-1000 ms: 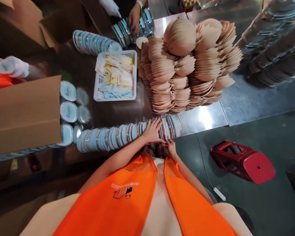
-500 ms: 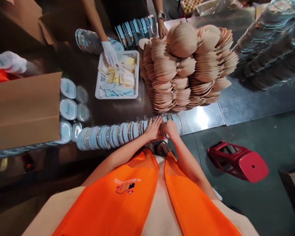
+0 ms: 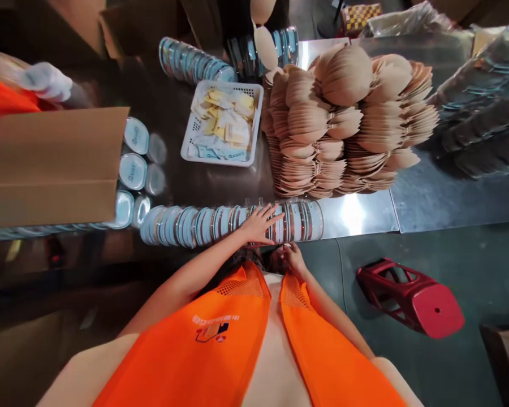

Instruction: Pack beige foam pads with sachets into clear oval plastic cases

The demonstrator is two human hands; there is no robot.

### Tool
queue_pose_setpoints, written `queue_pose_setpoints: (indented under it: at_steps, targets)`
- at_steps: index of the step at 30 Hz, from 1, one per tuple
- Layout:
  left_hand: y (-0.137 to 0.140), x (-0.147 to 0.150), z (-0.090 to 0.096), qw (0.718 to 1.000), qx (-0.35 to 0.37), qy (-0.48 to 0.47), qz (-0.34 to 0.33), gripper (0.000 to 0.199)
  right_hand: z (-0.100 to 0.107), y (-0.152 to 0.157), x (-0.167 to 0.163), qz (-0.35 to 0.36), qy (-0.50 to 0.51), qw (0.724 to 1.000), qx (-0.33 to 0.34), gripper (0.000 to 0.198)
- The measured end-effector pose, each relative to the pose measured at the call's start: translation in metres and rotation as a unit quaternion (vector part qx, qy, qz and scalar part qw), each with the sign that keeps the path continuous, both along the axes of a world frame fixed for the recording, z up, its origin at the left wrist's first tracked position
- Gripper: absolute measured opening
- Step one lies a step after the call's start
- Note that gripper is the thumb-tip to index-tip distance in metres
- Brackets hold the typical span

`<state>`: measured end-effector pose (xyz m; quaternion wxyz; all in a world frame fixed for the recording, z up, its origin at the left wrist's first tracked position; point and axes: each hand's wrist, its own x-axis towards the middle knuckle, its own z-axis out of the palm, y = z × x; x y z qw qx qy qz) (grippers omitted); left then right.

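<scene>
A long row of clear plastic containers with pale blue labels (image 3: 203, 226) lies on its side along the near table edge. My left hand (image 3: 258, 224) rests on the right part of this row, fingers spread. Just below the table edge, close to my body, is my right hand (image 3: 294, 260). Its fingers are drawn together near a small whitish spot; what they hold, if anything, I cannot make out. Beyond the row stands a white basket (image 3: 255, 127) of yellow, white and blue packets. To its right are stacked tan fan-shaped pieces (image 3: 322, 121), tied in bundles.
A cardboard box (image 3: 51, 169) stands at left, beside upright containers (image 3: 133, 170). More container rows (image 3: 195, 61) lie at the back, and tall stacks (image 3: 487, 85) at right. A red stool (image 3: 411, 299) lies on the floor. A co-worker's gloved hand (image 3: 46, 81) is at far left.
My right hand has left the row and come down toward my body. My left hand's fingers have spread. The co-worker's gloved hand has left the basket; two joined tan ovals now hang behind it.
</scene>
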<state>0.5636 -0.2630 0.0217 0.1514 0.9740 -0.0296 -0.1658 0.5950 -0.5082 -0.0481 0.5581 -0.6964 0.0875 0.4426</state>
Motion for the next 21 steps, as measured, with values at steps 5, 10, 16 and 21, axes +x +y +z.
queue_pose_setpoints:
  at_steps: [5, 10, 16, 21]
  targets:
    - [-0.003, 0.002, 0.000, 1.000, 0.025, 0.004, 0.001, 0.119, -0.022, 0.029, -0.006, -0.066, 0.038, 0.997, 0.029, 0.034]
    - [-0.002, 0.001, -0.006, 1.000, 0.016, -0.010, 0.008, 0.133, -0.029, 0.028, -0.019, -0.094, 0.028, 0.995, 0.029, 0.038]
    - [-0.003, 0.003, -0.012, 1.000, -0.001, -0.011, 0.021, 0.138, -0.035, 0.042, -0.025, -0.094, -0.060, 0.993, -0.024, 0.041]
    - [-0.008, 0.004, -0.009, 0.999, -0.005, -0.019, 0.034, 0.130, -0.026, 0.035, -0.029, -0.038, -0.113, 0.990, -0.070, 0.043]
